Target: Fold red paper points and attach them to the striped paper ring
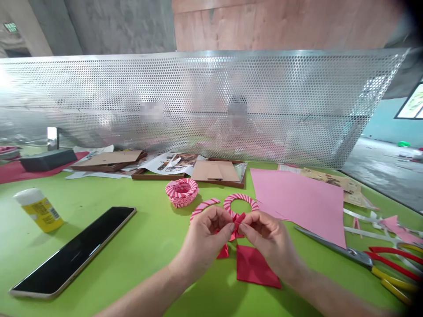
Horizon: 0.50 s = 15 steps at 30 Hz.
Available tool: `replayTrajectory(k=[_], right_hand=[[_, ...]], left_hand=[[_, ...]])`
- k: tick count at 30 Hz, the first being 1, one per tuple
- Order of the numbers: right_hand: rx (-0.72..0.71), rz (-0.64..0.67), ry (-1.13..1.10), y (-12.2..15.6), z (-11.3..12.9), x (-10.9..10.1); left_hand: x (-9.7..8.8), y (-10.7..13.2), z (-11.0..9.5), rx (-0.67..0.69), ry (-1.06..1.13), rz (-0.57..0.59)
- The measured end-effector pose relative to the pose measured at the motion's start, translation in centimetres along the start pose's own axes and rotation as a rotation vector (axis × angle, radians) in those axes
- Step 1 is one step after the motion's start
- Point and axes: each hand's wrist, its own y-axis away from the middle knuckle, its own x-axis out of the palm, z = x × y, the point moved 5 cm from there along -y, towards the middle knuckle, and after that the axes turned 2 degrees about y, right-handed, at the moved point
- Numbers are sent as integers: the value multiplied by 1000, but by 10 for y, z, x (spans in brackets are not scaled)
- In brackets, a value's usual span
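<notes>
Closely pinched, a small folded piece of red paper was held just above a green table, near the middle of the head view. The fingertips of the left hand and the right hand were brought nearly together on it from either side, with both hands curled and little of the paper left showing. Beneath them were laid a red paper square and a red scrap, the scrap partly hidden by the left hand. Just behind the hands, a striped pink paper ring and a curved striped strip were lying, with a woven striped paper bowl farther left. To the right, a pink sheet and open scissors were placed. The risk was judged to lie in the narrow pinch: if it were slackened, the fold could spring open or drop, while a wide movement of the right hand could catch the scissors.
</notes>
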Motion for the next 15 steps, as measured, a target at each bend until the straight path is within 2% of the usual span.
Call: replayTrajectory(k=[5,11,15], right_hand=[[24,-28,-63,1,2,2],[151,-83,-243,0,-6,3],[196,-118,-350,-1,-7,2]], left_hand=[[2,1,1,62,22,18],[1,2,1,86,55,-8],[5,1,8,46,35,72]])
